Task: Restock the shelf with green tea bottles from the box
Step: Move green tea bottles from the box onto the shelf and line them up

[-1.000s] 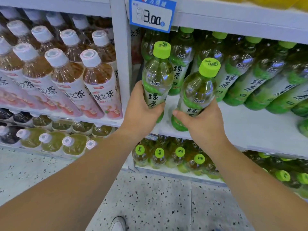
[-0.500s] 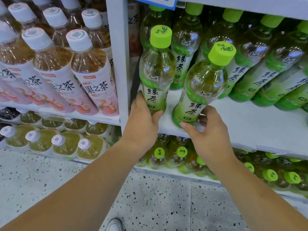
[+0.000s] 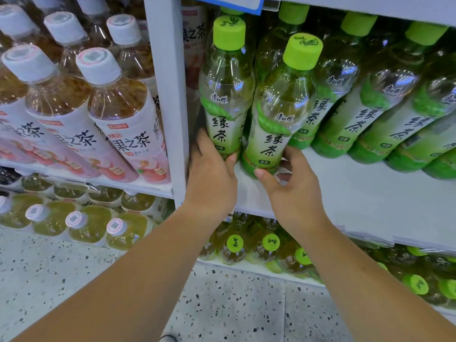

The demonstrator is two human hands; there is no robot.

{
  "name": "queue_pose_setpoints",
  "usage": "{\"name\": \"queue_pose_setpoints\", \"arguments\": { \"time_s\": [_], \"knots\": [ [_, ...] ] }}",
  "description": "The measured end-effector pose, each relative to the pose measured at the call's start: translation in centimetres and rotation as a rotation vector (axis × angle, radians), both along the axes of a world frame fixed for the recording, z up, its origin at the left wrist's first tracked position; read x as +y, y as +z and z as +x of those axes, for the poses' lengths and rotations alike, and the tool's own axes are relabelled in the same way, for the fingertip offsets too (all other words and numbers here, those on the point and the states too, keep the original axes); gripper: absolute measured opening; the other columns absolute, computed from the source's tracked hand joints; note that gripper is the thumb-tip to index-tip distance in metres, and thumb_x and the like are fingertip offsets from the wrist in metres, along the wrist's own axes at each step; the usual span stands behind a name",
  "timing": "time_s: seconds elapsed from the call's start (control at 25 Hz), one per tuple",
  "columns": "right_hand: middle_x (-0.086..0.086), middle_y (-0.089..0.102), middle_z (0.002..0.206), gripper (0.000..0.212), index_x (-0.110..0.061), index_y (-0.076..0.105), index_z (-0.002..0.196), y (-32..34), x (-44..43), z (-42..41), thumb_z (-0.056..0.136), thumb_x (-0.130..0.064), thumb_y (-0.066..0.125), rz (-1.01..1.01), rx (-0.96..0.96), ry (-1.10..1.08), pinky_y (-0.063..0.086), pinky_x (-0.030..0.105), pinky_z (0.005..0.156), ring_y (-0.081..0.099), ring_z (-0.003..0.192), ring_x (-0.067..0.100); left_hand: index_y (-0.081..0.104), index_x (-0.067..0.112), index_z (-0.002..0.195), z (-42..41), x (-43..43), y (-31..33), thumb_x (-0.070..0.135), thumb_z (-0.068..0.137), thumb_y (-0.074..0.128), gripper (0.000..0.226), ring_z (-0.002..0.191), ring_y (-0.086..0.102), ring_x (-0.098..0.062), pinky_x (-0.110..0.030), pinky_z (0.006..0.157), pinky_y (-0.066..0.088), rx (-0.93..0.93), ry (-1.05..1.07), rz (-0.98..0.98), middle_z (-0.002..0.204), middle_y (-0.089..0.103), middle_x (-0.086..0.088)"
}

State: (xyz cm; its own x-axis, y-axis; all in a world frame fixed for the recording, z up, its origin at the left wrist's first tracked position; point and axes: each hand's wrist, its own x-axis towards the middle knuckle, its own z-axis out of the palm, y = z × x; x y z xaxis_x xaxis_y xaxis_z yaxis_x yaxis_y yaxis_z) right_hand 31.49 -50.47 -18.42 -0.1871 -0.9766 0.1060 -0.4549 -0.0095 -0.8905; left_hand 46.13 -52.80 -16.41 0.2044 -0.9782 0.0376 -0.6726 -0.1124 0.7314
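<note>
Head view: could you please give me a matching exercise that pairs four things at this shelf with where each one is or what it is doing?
Things
1. left hand
2. right hand
3. white-capped bottles
4. blue price tag

Places or states
a. on the shelf left of the white upright
b. holds the base of the tilted green tea bottle
c. at the picture's top edge
d. holds the base of the straighter green tea bottle, next to the upright

Pairs: 1-d, 2-b, 3-a, 4-c
</note>
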Motion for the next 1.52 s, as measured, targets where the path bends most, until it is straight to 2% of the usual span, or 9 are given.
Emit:
{"name": "queue_pose_setpoints", "arguments": {
  "time_s": [0.12,0.28,0.36,0.6,0.8,1.04,1.16,1.28,1.52],
  "knots": [
    [-0.031,0.061,0.115,0.05,-0.037,0.053,0.133,-0.6,-0.1,0.6,0.088,-0.036,0.075,-0.019,-0.006,-0.06,0.04,0.002,0.086,0.055,0.108,-0.013,0.015,0.004,0.158,0.2,0.3,-0.2,0.026,0.101,0.058,0.075,0.141,0.036,-0.036,-0.044,0.117,0.03,0.003,-0.008,-0.057,0.15,0.04,-0.023],
    [-0.02,0.063,0.122,0.058,-0.039,0.05,0.134,-0.9,-0.4,1.5,0.083,-0.058,0.07,-0.007,0.036,-0.136,0.052,0.037,0.094,0.059,0.116,0.009,0.017,0.0,0.157,0.4,0.4,-0.3,0.024,0.102,0.057,0.072,0.147,0.032,-0.033,-0.043,0.12,0.027,-0.021,-0.003,-0.069,0.155,0.036,-0.022],
    [-0.02,0.063,0.12,0.059,-0.039,0.05,0.133,-0.9,-0.4,1.6,0.081,-0.063,0.067,0.0,0.061,-0.149,0.054,0.043,0.092,0.059,0.115,0.011,0.022,0.0,0.154,0.2,0.4,-0.2,0.023,0.102,0.057,0.066,0.144,0.035,-0.033,-0.043,0.118,0.029,0.014,0.014,-0.05,0.152,0.04,-0.021],
    [-0.021,0.064,0.12,0.061,-0.04,0.051,0.134,-0.8,-0.4,1.6,0.08,-0.065,0.066,0.01,0.066,-0.158,0.053,0.04,0.092,0.059,0.113,0.01,0.017,0.004,0.157,0.1,0.3,-0.2,0.025,0.103,0.055,0.069,0.146,0.031,-0.029,-0.04,0.121,0.025,0.028,0.018,-0.025,0.155,0.036,-0.018],
    [-0.018,0.066,0.118,0.065,-0.04,0.051,0.138,-0.7,-0.3,1.3,0.08,-0.07,0.058,0.028,0.086,-0.125,0.046,0.021,0.088,0.059,0.108,0.004,0.031,0.008,0.148,0.6,0.1,0.3,0.026,0.1,0.06,0.059,0.142,0.038,-0.03,-0.044,0.118,0.031,0.09,0.024,0.008,0.151,0.044,-0.014],
    [-0.038,0.056,0.105,0.055,-0.031,0.052,0.141,0.1,-0.4,1.0,0.091,-0.04,0.072,0.059,0.039,-0.076,0.034,-0.006,0.078,0.049,0.097,-0.028,0.04,0.006,0.138,0.4,0.0,2.2,0.021,0.097,0.065,0.05,0.133,0.05,-0.032,-0.044,0.11,0.041,0.138,0.049,0.115,0.143,0.054,-0.013],
    [-0.026,0.062,0.117,0.056,-0.026,0.052,0.143,0.8,-1.0,0.6,0.091,-0.036,0.073,0.165,-0.001,-0.034,0.04,0.004,0.089,0.055,0.107,-0.013,0.045,0.007,0.131,0.4,0.1,3.5,0.022,0.093,0.067,0.046,0.125,0.055,-0.034,-0.04,0.104,0.045,0.213,0.069,0.194,0.134,0.058,-0.013],
    [-0.007,0.064,0.134,0.056,-0.022,0.053,0.144,1.8,-1.5,0.4,0.092,-0.03,0.074,0.288,-0.081,-0.013,0.045,0.034,0.109,0.058,0.124,0.01,0.05,0.01,0.122,1.2,0.4,4.4,0.023,0.091,0.067,0.037,0.107,0.061,-0.03,-0.036,0.086,0.049,0.372,0.068,0.28,0.116,0.064,-0.005],
    [-0.001,0.061,0.134,0.057,-0.019,0.049,0.142,4.1,1.1,1.0,0.093,-0.036,0.071,0.45,-0.235,-0.158,0.05,0.043,0.104,0.06,0.117,0.018,0.06,0.023,0.09,3.9,2.4,5.7,0.03,0.092,0.06,0.007,0.079,0.054,-0.015,-0.031,0.077,0.038,0.452,-0.012,0.346,0.081,0.058,0.011]
  ]
}}
